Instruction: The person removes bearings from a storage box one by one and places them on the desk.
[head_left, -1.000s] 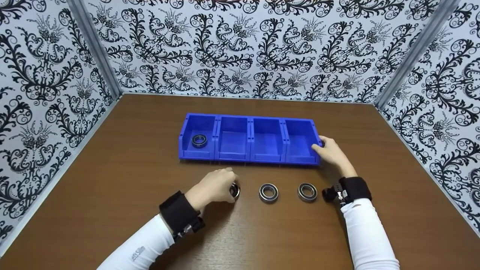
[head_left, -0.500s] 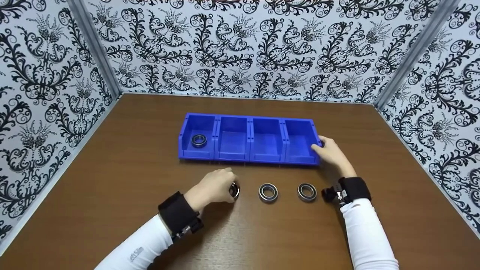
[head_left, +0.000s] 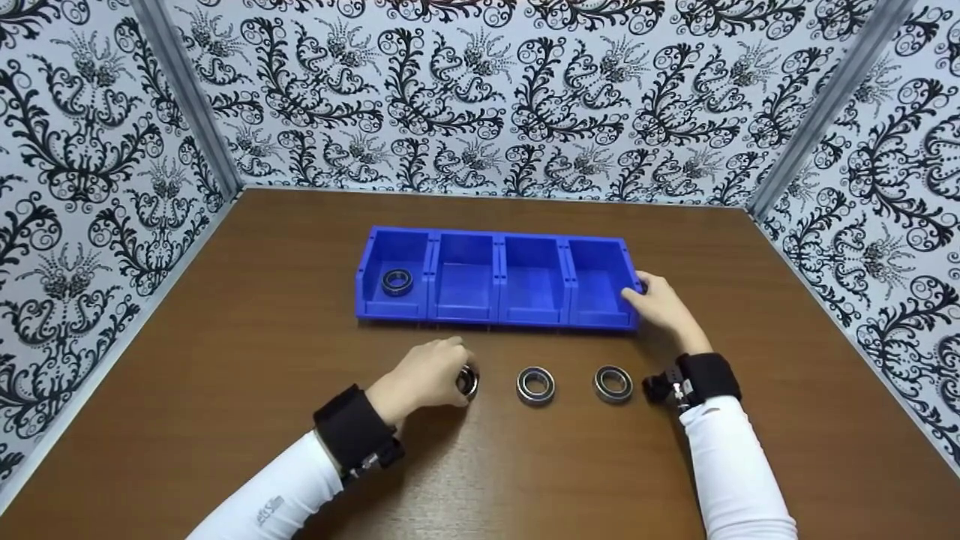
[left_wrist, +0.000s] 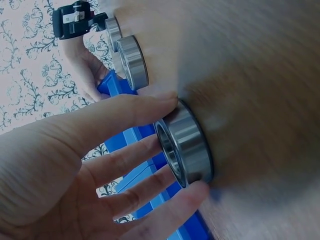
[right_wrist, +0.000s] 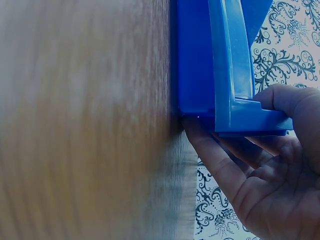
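Note:
In the head view my left hand [head_left: 427, 379] pinches a steel ball bearing [left_wrist: 190, 142] in front of the bin row; the left wrist view shows the thumb at one side of its rim and a fingertip at the other. My right hand [head_left: 666, 307] grips the right end wall of a blue four-part storage bin [head_left: 496, 281], thumb over the edge and fingers along the outside. A bearing [head_left: 397, 292] lies in the leftmost compartment. Two more bearings lie flat on the table, one near the middle [head_left: 522, 391] and another bearing [head_left: 600, 387] farther right.
The brown wooden table [head_left: 247, 360] carries everything. Patterned wall panels [head_left: 480, 97] close off the back and both sides, joined by grey metal corner posts [head_left: 191, 97]. Bare tabletop lies to the left of the bins and in front of the loose bearings.

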